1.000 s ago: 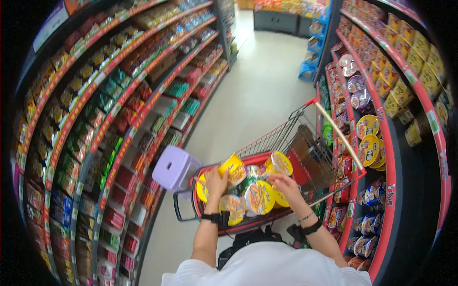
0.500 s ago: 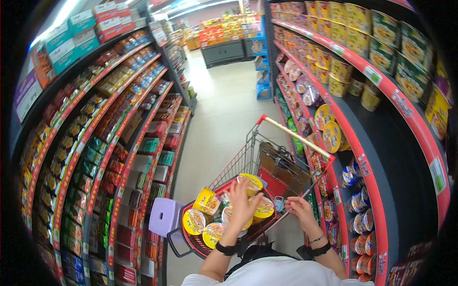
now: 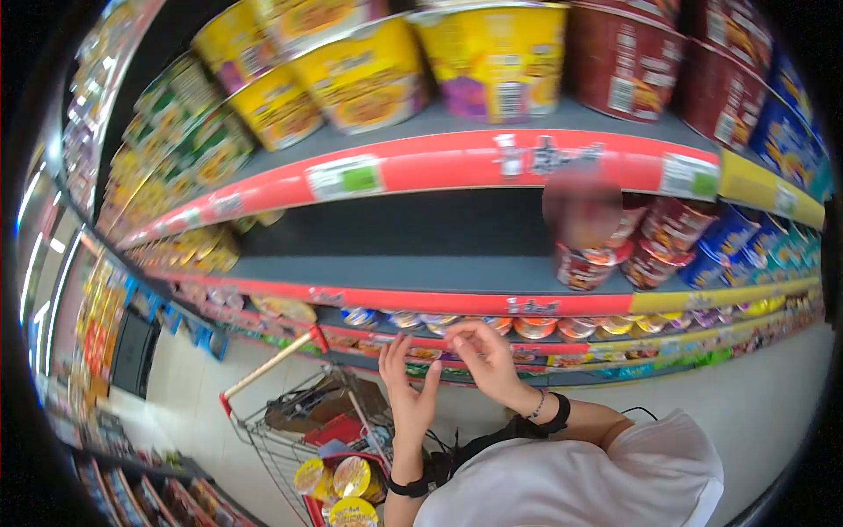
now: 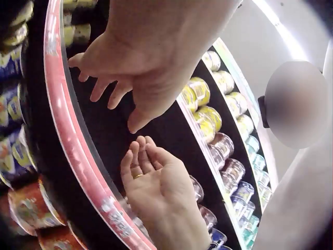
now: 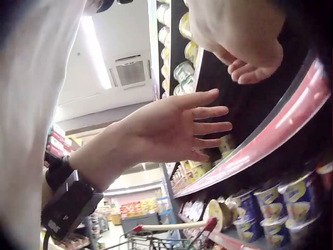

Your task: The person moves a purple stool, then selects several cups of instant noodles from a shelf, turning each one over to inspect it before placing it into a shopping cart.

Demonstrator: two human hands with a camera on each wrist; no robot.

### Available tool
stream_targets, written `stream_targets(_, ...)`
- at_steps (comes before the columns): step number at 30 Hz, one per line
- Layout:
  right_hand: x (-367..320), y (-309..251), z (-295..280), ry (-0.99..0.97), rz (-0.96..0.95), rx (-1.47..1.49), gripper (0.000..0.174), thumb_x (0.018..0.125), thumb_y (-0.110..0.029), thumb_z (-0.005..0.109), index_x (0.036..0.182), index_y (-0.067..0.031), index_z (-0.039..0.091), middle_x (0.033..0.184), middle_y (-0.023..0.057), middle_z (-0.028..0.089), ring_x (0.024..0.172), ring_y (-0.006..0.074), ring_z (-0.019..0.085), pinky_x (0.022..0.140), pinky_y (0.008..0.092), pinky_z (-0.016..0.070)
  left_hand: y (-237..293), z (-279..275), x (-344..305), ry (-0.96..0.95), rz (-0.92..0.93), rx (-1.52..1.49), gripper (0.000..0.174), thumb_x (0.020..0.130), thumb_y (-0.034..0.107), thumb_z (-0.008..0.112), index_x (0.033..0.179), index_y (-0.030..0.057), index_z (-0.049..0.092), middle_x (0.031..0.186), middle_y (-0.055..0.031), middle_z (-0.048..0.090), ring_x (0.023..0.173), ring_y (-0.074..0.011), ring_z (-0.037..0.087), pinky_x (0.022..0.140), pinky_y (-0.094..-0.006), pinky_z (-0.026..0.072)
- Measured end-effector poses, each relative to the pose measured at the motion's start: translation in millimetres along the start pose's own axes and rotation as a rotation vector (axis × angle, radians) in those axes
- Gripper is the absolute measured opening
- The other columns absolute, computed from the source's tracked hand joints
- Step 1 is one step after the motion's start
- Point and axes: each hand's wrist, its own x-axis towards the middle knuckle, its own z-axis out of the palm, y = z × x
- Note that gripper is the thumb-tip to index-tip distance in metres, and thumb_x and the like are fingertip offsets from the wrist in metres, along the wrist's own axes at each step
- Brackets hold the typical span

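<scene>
Both bare hands are raised before the shelving and hold nothing. In the head view my left hand (image 3: pixel 408 393) has its fingers spread and its thumb apart. The right hand (image 3: pixel 486 358) is just right of it, its fingers loosely bent. A ring shows on a finger of the right hand (image 4: pixel 158 190) in the left wrist view. The right wrist view shows the left hand (image 5: pixel 171 129) with straight, parted fingers. Behind the hands runs a dark shelf (image 3: pixel 378 274) with a red front strip; dark red noodle cups (image 3: pixel 587 266) stand at its right part.
Yellow noodle cups (image 3: pixel 364 79) fill the shelf above. Bowls with bright lids (image 3: pixel 536 328) line a lower shelf. At lower left a shopping cart (image 3: pixel 263 443) carries yellow instant noodle bowls (image 3: pixel 356 479) and a brown box. Tiled floor (image 3: pixel 189 400) runs along the aisle.
The view has swung right, from along the aisle to facing the right-hand shelves. Both hands have left the cart, now at lower left, and are raised close together before the shelf.
</scene>
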Motion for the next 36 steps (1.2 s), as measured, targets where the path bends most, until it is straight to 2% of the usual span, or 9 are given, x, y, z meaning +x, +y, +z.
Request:
stream_targets(2,1,-20,-23,0.130,-0.135,-0.088,0.018,0.091,-0.005,0.056,0.109,-0.0028,0.058,0.108,0.0106,0.060,0.096,0.0169,0.059,0.078,0.0275,0.0474,23,21,18,-0.049,0.091,-0.032,0.054,0.082,0.016,0.069,0.130,0.0055,0.047,0.137,-0.0156,0.046,0.135,-0.0370,0.030,0.110,-0.0479,0.0228)
stream_targets(4,-1,-38,-50,0.398,-0.332,-0.345,0.020,0.087,-0.003,0.058,0.108,-0.0021,0.058,0.118,0.0144,0.052,0.107,0.0227,0.052,0.087,0.0333,0.0445,50,40,34,-0.084,0.162,-0.061,0.053,0.082,0.012,0.068,0.130,0.0048,0.048,0.137,-0.0146,0.047,0.135,-0.0343,0.032,0.110,-0.0455,0.0249)
stream_targets(8,11,-75,-97,0.659,-0.529,-0.637,0.034,0.086,-0.006,0.058,0.119,-0.0008,0.052,0.131,0.0188,0.041,0.123,0.0307,0.039,0.104,0.0430,0.0287,101,73,67,-0.242,0.300,-0.192,0.064,0.083,0.014,0.068,0.139,0.0035,0.038,0.143,-0.0163,0.039,0.137,-0.0343,0.031,0.111,-0.0438,0.0249)
stream_targets(9,13,-75,-109,0.632,-0.529,-0.671,0.045,0.087,-0.007,0.057,0.129,-0.0015,0.044,0.137,0.0198,0.038,0.128,0.0317,0.036,0.107,0.0422,0.0274,106,84,75,-0.260,0.342,-0.237,0.070,0.083,0.014,0.068,0.142,0.0033,0.032,0.145,-0.0170,0.036,0.137,-0.0344,0.030,0.111,-0.0433,0.0247)
stream_targets(14,27,-84,-140,0.593,-0.463,-0.616,0.060,0.089,-0.011,0.057,0.141,0.0009,0.030,0.148,0.0208,0.027,0.138,0.0308,0.026,0.112,0.0412,0.0196,134,126,115,-0.236,0.397,-0.401,0.086,0.083,0.016,0.069,0.149,0.0043,0.015,0.148,-0.0237,0.029,0.140,-0.0325,0.026,0.112,-0.0432,0.0227)
stream_targets(17,33,-90,-138,0.528,-0.431,-0.434,0.064,0.090,-0.010,0.053,0.144,0.0038,0.023,0.149,0.0199,0.027,0.139,0.0295,0.025,0.114,0.0400,0.0180,139,135,124,-0.300,0.401,-0.627,0.093,0.079,0.010,0.071,0.149,0.0033,0.011,0.147,-0.0253,0.031,0.136,-0.0338,0.034,0.109,-0.0418,0.0299)
stream_targets(28,29,-68,-105,0.382,-0.595,-0.190,0.059,0.093,-0.015,0.046,0.144,0.0021,0.022,0.141,0.0183,0.036,0.138,0.0316,0.028,0.113,0.0448,0.0190,117,69,76,-0.081,0.323,-0.708,0.095,0.074,0.007,0.076,0.147,0.0032,0.015,0.146,-0.0226,0.030,0.137,-0.0308,0.032,0.113,-0.0415,0.0247)
stream_targets(33,29,-58,-68,0.189,-0.573,-0.073,0.058,0.094,-0.021,0.045,0.143,0.0026,0.023,0.139,0.0185,0.038,0.135,0.0326,0.032,0.111,0.0474,0.0236,101,29,54,0.059,0.222,-0.845,0.095,0.074,0.010,0.078,0.145,0.0019,0.017,0.148,-0.0176,0.025,0.131,-0.0293,0.039,0.104,-0.0405,0.0402)
stream_targets(36,33,-49,-43,0.089,-0.529,-0.002,0.057,0.094,-0.020,0.045,0.142,0.0029,0.025,0.139,0.0190,0.037,0.134,0.0314,0.034,0.109,0.0470,0.0273,84,11,41,0.159,0.171,-0.780,0.093,0.074,0.012,0.078,0.145,0.0009,0.018,0.148,-0.0169,0.025,0.130,-0.0287,0.039,0.104,-0.0404,0.0397)
